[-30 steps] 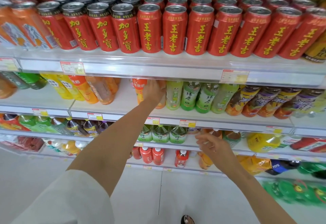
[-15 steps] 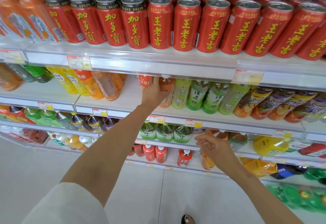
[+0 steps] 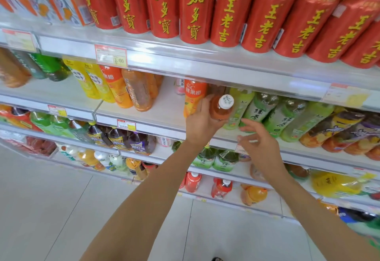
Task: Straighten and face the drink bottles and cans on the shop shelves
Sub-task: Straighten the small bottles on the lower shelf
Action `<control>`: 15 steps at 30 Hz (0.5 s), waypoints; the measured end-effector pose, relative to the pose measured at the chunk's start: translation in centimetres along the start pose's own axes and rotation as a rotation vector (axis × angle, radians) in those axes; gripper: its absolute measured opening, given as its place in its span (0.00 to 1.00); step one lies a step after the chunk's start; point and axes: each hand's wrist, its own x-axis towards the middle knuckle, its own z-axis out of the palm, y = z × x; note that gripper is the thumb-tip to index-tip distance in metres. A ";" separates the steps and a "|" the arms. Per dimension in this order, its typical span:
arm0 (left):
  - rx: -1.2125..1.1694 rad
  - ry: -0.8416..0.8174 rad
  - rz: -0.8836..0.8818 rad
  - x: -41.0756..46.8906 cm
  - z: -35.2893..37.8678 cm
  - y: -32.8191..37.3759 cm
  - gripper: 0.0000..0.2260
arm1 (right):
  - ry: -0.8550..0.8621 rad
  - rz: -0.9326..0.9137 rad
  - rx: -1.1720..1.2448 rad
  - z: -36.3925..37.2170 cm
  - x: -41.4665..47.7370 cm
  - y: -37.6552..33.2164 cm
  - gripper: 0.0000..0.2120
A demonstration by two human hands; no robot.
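Orange bottle [image 3: 220, 111], white-capped, leans outward on the shelf [image 3: 160, 110], gripped by our left hand [image 3: 200, 124]; our right hand [image 3: 261, 145] hovers spread and empty. A careless swing could topple the neighbouring green bottles [image 3: 257, 111].

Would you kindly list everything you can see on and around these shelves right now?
red cans: about nine in front, more behind; red with yellow characters; top shelf in view
yellow bottles: two; yellow; second shelf, left
orange-labelled bottle: one; orange; second shelf, just left of the held bottle
white-capped bottle: one; orange drink; tilted, second shelf
green tea bottles: several; pale green; second shelf, right of the held bottle
purple-labelled bottles: about three; dark; third shelf
price tags: several; white with red or yellow; shelf edges
floor: pale tiles; below
left hand: one; grips the white-capped bottle
right hand: one; fingers spread, holds nothing; before the second shelf's edge
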 end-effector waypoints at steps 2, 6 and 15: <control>-0.026 0.026 0.056 -0.2 0.1 -0.4 0.33 | 0.056 -0.019 0.008 0.9 1.0 -0.6 0.21; -0.014 0.070 0.166 -0.6 0.3 -0.5 0.30 | 0.179 -0.103 -0.072 2.6 3.1 -1.6 0.26; -0.041 0.034 0.131 -0.9 -1.5 -4.7 0.26 | 0.284 -0.142 -0.228 3.2 4.2 -1.8 0.16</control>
